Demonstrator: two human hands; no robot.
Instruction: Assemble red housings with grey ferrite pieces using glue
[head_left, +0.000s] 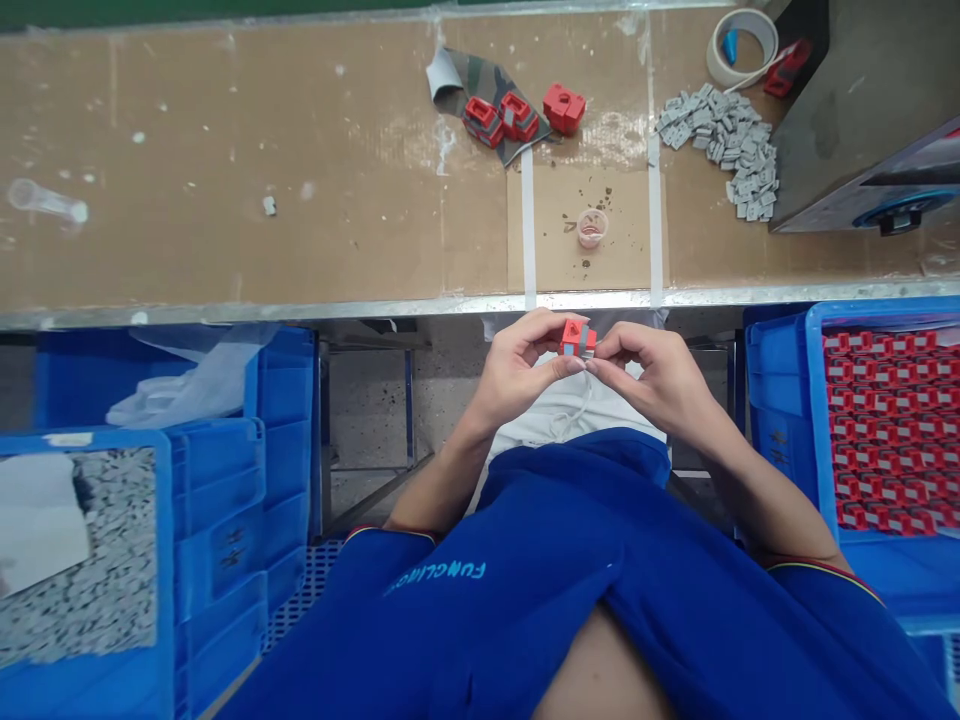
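A small red plastic toy vehicle body (576, 336) with a grey band is held up over my lap, just in front of the table edge. The thumb and fingers of my left hand (517, 372) grip it from the left. From the right, my right hand (654, 378) is closed in a pinch against its end. A tiny pale bit shows at those fingertips, too small to name. On the table beyond, two red vehicle bodies (517, 117) rest on a camouflage cloth (480, 78), and another red body (564, 108) stands beside it.
A small clear cup (592, 228) stands on the cardboard-covered table. Grey plastic parts (724, 140) lie heaped by a tape roll (772, 38) and a metal machine (862, 110). Blue crates flank me: the right crate (817, 420) holds red bodies, the left crate (169, 540) grey parts.
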